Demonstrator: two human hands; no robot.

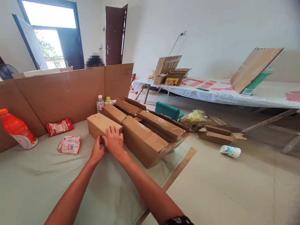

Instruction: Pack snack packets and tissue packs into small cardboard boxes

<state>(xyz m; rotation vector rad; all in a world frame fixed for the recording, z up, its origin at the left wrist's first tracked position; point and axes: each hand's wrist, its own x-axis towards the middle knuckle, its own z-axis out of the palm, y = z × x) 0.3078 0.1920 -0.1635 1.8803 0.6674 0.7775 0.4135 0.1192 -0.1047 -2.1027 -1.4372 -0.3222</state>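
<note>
Both hands press on a small closed cardboard box (101, 124) on a green-covered table (35, 181): the right hand (114, 141) lies flat over its near top edge, fingers spread, while the left hand (97, 151) touches its near side, its grip hidden. Just right of it lies a row of longer cartons (142, 140). Left of the box are two snack packets (69, 144) and an orange bottle (17, 129). Behind them, a cardboard partition (63, 92) stands upright. Farther off, open boxes (168, 70) sit on a long covered table (211, 90).
</note>
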